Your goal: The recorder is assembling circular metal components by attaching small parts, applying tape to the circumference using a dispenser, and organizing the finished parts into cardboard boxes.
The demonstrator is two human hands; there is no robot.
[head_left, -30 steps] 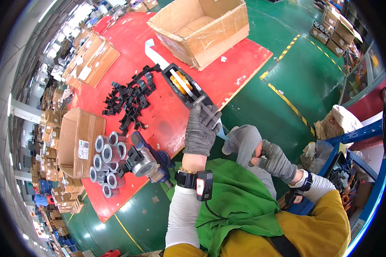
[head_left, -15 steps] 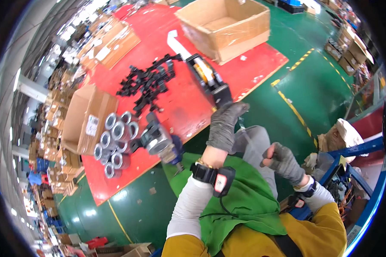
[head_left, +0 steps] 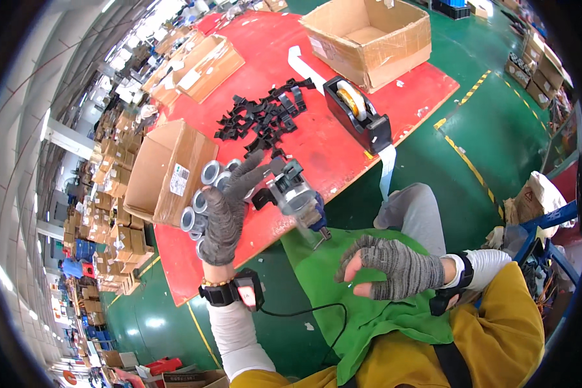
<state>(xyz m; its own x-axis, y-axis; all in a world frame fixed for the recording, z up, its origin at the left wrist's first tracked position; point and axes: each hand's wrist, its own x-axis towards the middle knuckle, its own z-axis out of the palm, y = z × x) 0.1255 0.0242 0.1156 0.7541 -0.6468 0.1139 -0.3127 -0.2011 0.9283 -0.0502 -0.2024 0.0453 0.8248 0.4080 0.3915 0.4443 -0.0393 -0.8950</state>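
Observation:
My left hand (head_left: 221,226), in a grey fingerless glove, reaches over the silver metal rings (head_left: 189,220) on the red table. Its fingers are stretched out and apart, and partly hide the rings. To its right a small vise (head_left: 317,213) at the table edge bears a silver cylindrical part (head_left: 296,197). My right hand (head_left: 401,268), gloved alike, hovers above the green apron (head_left: 330,284), thumb and forefinger bent with a gap between them. A tape dispenser (head_left: 355,113) stands farther right, a strip of tape (head_left: 387,169) hanging from it over the edge.
Black plastic clips (head_left: 265,119) lie heaped mid-table. An open cardboard box (head_left: 168,171) stands left of the rings, and a larger one (head_left: 394,55) at the far right. A blue frame (head_left: 549,220) rises at my right. A cable (head_left: 310,310) runs from my left wrist.
My left hand has gone from the front of the tape dispenser leftward to the rings. My right hand has moved left over my lap, its fingers less curled. The view has shifted.

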